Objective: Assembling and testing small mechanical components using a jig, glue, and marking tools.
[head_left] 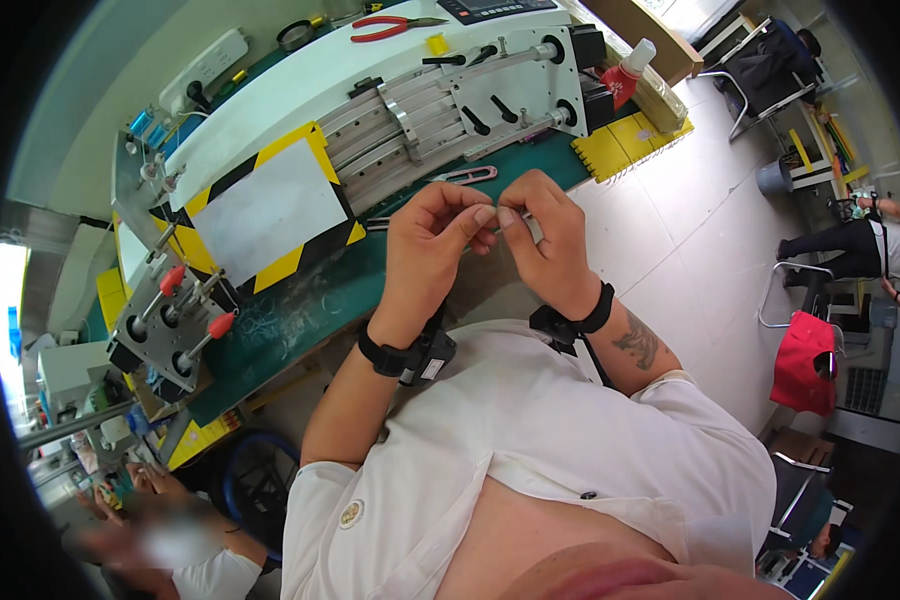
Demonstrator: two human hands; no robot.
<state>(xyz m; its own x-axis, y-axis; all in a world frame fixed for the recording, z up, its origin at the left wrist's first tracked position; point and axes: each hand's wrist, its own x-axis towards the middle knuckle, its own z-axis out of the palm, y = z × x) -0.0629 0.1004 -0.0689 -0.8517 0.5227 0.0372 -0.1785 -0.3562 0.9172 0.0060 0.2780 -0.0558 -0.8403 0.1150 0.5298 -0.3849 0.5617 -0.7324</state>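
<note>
My left hand (422, 245) and my right hand (552, 245) meet in front of my chest, above the near edge of the green work mat (300, 310). Thumb and forefinger of each are pinched together, tip to tip with the other hand. Whatever sits between the fingertips is too small to make out. Just beyond them lies a pink-edged utility knife (467, 175) on the mat. Behind it stretches a metal linear-rail machine (370, 130) with rods, end plates and black clamp levers. A white plate (270, 208) bordered in black-and-yellow tape lies at its left end.
Red-handled pliers (395, 26) rest at the back, near a yellow cap (437, 44). A red bottle (625, 75) stands right of the machine, by a yellow toothed strip (630, 146). A metal fixture with red handles (175, 325) is at left. Other people sit lower left and far right.
</note>
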